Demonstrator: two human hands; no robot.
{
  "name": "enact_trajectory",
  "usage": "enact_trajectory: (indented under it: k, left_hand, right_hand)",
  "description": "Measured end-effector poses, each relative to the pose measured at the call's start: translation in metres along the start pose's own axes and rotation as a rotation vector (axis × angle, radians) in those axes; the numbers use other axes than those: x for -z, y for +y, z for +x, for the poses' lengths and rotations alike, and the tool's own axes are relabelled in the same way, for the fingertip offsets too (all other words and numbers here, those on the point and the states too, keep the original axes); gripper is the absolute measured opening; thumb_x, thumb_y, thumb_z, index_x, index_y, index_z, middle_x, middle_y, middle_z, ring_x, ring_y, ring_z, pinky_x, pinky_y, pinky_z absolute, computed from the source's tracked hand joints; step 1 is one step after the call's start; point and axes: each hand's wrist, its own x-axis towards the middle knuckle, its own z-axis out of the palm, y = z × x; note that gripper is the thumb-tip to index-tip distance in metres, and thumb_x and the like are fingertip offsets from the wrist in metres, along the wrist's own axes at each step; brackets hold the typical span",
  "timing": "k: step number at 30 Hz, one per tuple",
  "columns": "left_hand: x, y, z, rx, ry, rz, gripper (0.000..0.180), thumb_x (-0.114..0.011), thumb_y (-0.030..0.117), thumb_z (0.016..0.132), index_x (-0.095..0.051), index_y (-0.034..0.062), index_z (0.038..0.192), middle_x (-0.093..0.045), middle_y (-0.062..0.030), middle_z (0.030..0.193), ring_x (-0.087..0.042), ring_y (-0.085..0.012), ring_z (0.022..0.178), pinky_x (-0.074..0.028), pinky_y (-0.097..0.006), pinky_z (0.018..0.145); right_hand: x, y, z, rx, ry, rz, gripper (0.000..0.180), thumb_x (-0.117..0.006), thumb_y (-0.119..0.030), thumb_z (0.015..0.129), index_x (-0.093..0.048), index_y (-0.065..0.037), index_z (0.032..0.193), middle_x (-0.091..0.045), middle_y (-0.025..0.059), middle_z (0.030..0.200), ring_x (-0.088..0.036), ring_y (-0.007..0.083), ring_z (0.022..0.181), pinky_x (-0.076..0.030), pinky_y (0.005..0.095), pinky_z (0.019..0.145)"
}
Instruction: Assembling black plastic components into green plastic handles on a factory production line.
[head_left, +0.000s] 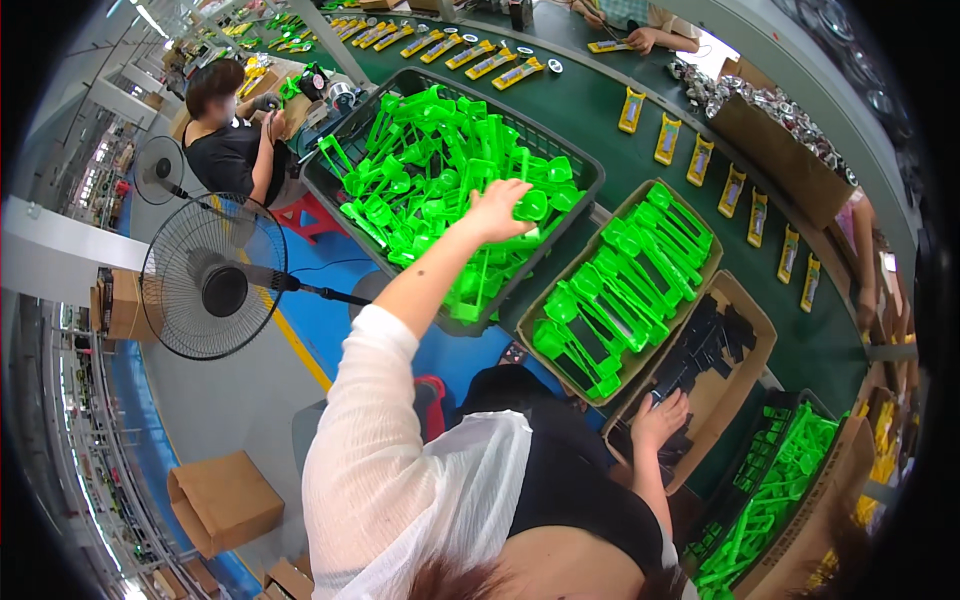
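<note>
My left hand reaches over a large black crate heaped with bright green plastic parts that look like long-handled scoops. Its fingers are stretched out just above the heap, with nothing seen in them. Down in a shallow cardboard box is my right hand, its fingers extended against flat black strips. No piece can be made out gripped in it. Between the crate and that box stands another cardboard tray, with green scoop-like parts laid side by side in it.
Yellow-backed packs line the curved green conveyor. A second black crate of green parts stands at lower right. On the left are a black fan and a seated co-worker. Another person's hand is across the belt.
</note>
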Motion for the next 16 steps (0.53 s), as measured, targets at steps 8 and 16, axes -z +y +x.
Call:
enact_trajectory:
  k: [8, 16]
  left_hand:
    - [-0.044, -0.029, -0.072, -0.009, 0.191, -0.078, 0.078, -0.057, 0.046, 0.077, -0.02, 0.0107, 0.136, -0.028, -0.017, 0.136, -0.019, -0.0333, 0.129, -0.018, -0.051, 0.102]
    - [-0.015, -0.071, -0.038, -0.225, 0.415, -0.25, 0.048, -0.06, 0.038, 0.078, -0.054, 0.0027, 0.109, -0.058, -0.0178, 0.103, -0.05, -0.0312, 0.102, -0.035, -0.039, 0.092]
  right_hand:
    - [-0.005, -0.004, 0.004, 0.016, 0.06, -0.003, 0.062, -0.058, -0.029, 0.078, -0.033, 0.005, 0.123, -0.035, 0.0219, 0.124, -0.032, 0.0362, 0.117, -0.026, 0.0468, 0.098]
    - [-0.035, -0.03, 0.014, 0.035, 0.015, 0.01, 0.062, -0.057, -0.027, 0.077, -0.032, 0.004, 0.124, -0.037, 0.022, 0.123, -0.032, 0.036, 0.116, -0.024, 0.0462, 0.099]
